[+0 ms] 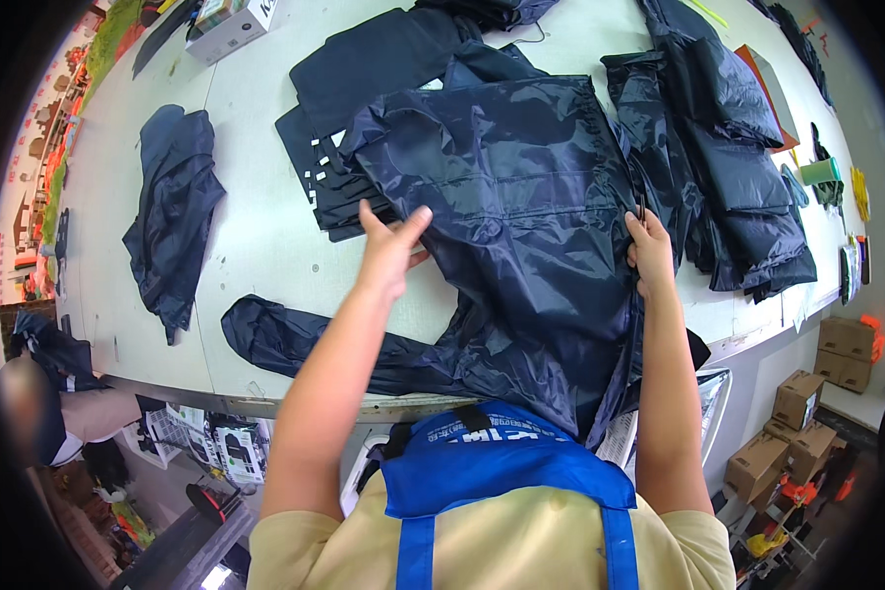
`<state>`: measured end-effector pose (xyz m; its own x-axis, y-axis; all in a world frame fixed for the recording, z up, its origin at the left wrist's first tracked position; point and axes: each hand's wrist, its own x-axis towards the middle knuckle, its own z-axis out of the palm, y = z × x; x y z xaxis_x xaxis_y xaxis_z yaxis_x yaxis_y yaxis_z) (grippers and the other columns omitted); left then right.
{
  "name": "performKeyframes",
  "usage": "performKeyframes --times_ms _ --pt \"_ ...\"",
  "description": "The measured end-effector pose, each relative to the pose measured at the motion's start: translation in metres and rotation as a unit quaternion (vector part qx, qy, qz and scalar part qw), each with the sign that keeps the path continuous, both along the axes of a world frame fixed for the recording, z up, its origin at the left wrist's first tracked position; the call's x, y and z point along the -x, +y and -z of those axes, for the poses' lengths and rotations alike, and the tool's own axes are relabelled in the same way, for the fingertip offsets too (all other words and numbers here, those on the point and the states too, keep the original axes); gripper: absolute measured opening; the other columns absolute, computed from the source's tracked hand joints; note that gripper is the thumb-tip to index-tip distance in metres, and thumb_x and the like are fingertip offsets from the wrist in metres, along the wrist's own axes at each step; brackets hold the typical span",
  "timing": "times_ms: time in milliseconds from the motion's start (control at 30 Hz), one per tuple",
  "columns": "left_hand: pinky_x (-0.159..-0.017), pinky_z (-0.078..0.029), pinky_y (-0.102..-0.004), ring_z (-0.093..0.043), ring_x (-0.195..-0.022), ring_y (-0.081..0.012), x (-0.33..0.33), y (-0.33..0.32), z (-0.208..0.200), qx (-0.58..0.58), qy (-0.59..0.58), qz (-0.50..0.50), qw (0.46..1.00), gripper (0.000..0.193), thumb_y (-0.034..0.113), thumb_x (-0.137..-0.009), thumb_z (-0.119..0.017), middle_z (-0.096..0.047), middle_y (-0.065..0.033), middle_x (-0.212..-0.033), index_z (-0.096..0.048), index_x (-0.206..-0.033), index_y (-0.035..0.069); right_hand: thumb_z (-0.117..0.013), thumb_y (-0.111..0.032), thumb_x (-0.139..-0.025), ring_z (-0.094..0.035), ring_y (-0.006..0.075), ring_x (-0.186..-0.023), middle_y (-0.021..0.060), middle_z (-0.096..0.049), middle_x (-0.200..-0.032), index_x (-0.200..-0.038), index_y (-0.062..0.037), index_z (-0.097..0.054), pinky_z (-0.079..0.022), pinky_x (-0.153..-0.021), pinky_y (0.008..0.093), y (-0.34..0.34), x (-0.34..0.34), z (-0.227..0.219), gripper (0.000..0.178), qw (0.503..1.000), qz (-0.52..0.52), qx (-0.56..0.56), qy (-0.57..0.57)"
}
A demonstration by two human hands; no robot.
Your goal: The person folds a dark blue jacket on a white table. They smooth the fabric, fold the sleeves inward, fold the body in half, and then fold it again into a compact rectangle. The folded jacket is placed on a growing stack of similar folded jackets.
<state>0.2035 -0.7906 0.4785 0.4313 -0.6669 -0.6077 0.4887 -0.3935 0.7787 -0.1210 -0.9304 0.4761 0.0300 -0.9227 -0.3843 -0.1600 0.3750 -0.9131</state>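
A shiny dark navy jacket (521,187) lies spread over the table in front of me, its lower part hanging over the near edge against my blue apron (511,467). One sleeve (275,334) stretches out to the left. My left hand (393,244) is open at the jacket's left side, thumb and fingers spread. At the right edge of the garment, my right hand (649,251) is closed, with a small dark pointed tool (642,205) showing above its fingers; the rest of it is hidden in the grip.
Behind the jacket lie dark folded garments (374,69) and cut pieces with white tags (329,187). Another dark piece (175,206) rests at left. Puffy dark garments (737,157) are piled at right, near an orange box (769,93). A person (29,403) is at far left; cartons (757,462) stand lower right.
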Motion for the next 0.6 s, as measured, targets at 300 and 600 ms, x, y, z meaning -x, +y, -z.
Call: performKeyframes --times_ms 300,600 --pt "-0.109 -0.031 -0.0372 -0.032 -0.135 -0.0297 0.016 0.017 -0.078 0.256 -0.172 0.155 0.938 0.104 0.022 -0.075 -0.079 -0.023 -0.0212 -0.150 -0.009 -0.152 0.011 -0.064 -0.005 -0.079 -0.066 0.0317 -0.090 0.0131 -0.067 -0.103 -0.111 -0.0047 -0.064 -0.052 -0.083 0.0390 0.133 -0.105 -0.083 0.033 0.759 -0.621 0.190 0.047" --pt "-0.109 -0.031 -0.0352 -0.047 -0.124 -0.0248 -0.042 0.139 -0.030 0.135 -0.148 -0.045 0.979 0.068 -0.005 -0.077 -0.060 -0.048 -0.0136 -0.136 -0.034 -0.140 -0.002 -0.063 -0.018 -0.085 -0.060 0.0340 -0.108 0.0185 -0.062 -0.117 -0.116 -0.0040 -0.062 -0.047 -0.094 0.0369 -0.015 -0.042 -0.029 0.034 0.902 -0.187 0.253 0.296"
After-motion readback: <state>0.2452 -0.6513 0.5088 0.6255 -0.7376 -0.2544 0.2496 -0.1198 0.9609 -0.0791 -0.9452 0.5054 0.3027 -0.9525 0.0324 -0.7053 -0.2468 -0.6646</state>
